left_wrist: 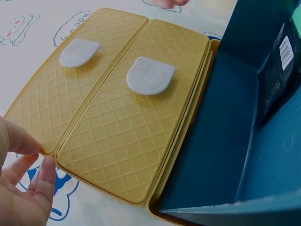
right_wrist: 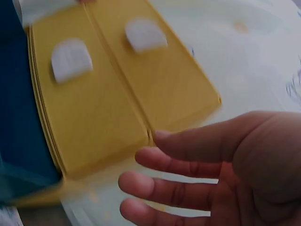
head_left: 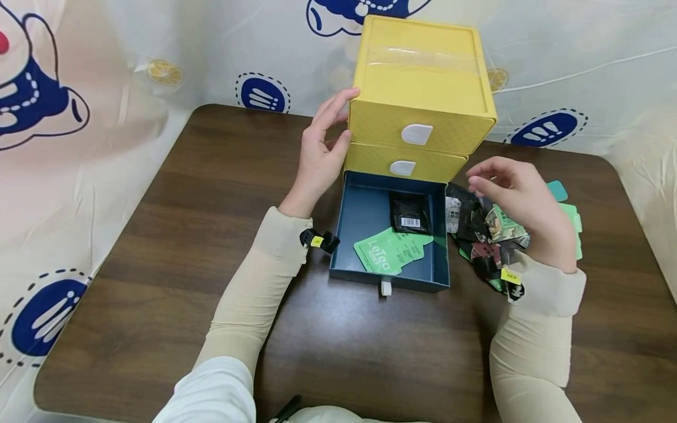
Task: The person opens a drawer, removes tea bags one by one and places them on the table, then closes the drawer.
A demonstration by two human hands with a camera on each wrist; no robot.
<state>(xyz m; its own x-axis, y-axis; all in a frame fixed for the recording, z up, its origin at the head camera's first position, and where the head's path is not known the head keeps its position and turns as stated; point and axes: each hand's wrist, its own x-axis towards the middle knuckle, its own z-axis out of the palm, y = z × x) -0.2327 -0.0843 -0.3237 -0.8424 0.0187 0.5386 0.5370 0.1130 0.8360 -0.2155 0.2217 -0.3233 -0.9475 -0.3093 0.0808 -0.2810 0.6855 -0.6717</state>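
A yellow drawer box (head_left: 423, 76) stands at the back of the table, its lowest blue drawer (head_left: 365, 205) pulled out. Inside the drawer lie a black packet (head_left: 411, 211) with a barcode label and green LeTea packets (head_left: 388, 251). With its fingertips, my left hand (head_left: 324, 147) touches the box's left side; the left wrist view shows those fingers by the seam between the two upper drawers. My right hand (head_left: 523, 200) hovers to the right of the box, above a heap of packets, with loosely bent fingers and nothing in them.
Black and green packets (head_left: 471, 226) lie heaped on the table to the right of the drawer, partly covered by the right arm. White tabs (head_left: 416, 134) mark the drawer fronts. A patterned sheet (head_left: 211, 64) hangs behind the brown table (head_left: 211, 176).
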